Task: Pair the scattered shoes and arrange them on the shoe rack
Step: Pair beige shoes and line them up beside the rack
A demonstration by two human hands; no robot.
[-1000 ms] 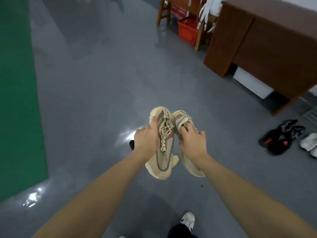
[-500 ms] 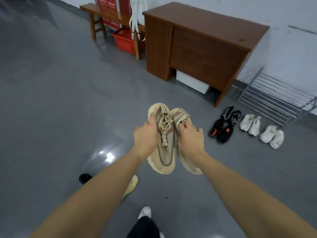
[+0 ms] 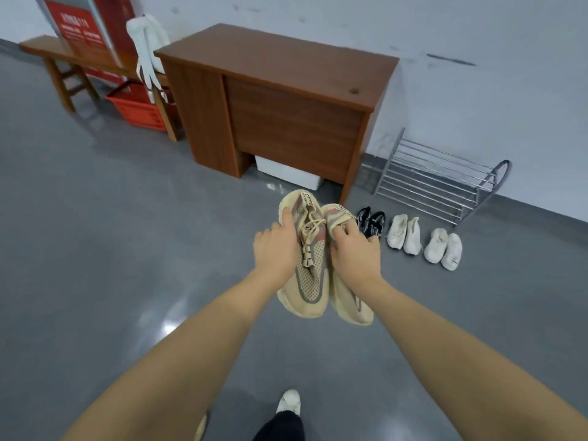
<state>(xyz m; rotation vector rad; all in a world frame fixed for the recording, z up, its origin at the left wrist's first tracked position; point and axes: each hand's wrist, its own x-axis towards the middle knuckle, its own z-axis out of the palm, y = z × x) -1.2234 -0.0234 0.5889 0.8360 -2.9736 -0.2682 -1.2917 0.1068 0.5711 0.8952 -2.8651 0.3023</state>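
Since the earlier frames the view has swung right and forward: the desk (image 3: 286, 100) now fills the middle, and the rack (image 3: 436, 179) stands in full view by the wall, just right of it.

The rack is bare metal rails and holds no shoes. On the floor in front of it lie three pairs in a row: a black pair (image 3: 370, 222), a white pair (image 3: 404, 233), and another white pair (image 3: 444, 249). These sit between the person and the rack, so a step round them looks needed.

Held in the air is a beige pair (image 3: 313, 268), toes hanging down. The left hand (image 3: 276, 253) grips one shoe at the collar, thumb along its side. The right hand (image 3: 354, 256) grips the other, fingers curled into its opening. The knit uppers look soft and light; the firmer collar or heel is likely the best hold.
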